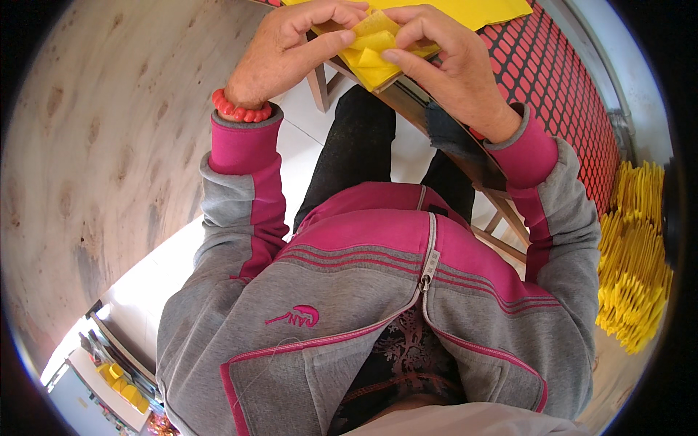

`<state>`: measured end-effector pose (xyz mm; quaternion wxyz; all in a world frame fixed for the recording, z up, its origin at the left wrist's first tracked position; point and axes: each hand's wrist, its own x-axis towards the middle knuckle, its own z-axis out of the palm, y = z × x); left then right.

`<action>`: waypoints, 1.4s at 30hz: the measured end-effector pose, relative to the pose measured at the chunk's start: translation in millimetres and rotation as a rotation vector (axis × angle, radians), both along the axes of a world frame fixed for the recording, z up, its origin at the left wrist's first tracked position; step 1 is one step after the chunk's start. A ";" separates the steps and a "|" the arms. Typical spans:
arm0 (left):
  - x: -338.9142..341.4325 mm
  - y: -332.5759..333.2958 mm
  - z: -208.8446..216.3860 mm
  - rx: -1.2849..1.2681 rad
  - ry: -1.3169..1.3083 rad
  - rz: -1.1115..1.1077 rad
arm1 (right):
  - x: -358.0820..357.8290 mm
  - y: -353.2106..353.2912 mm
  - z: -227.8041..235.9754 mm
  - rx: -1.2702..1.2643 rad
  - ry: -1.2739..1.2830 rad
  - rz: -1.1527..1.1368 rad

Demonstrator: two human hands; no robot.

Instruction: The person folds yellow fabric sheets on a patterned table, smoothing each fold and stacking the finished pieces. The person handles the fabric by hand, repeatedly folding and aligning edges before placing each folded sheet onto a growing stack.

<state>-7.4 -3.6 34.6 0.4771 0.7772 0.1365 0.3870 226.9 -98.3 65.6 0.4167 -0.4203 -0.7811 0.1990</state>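
Note:
At the table's near edge, my left hand holds a folded thin yellow sheet by its left side, thumb and fingers closed on it. On the sheet's right side, my right hand pinches the folds between thumb and forefinger. The sheet is creased into several layers, its upper part slightly see-through; whether it is paper or cloth I cannot tell. Just beyond both hands, a larger flat yellow sheet lies on the table. A red bead bracelet circles my left wrist.
A red and black patterned cover lies over the table, whose wooden frame stands by my legs. Folded yellow pieces form a tall stack at the right. A brown, stained wooden surface fills the left. Yellow items sit at lower left.

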 end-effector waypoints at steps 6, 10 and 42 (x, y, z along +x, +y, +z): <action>-7.7 11.6 5.5 0.142 0.195 -0.051 | 1.3 4.1 -1.1 0.086 -0.042 0.028; -8.7 11.6 3.4 0.161 0.179 -0.053 | 1.2 2.9 -5.9 0.169 -0.131 -0.034; -6.4 8.8 -3.7 -0.031 0.133 -0.004 | -8.1 3.8 8.5 0.489 -0.192 -0.018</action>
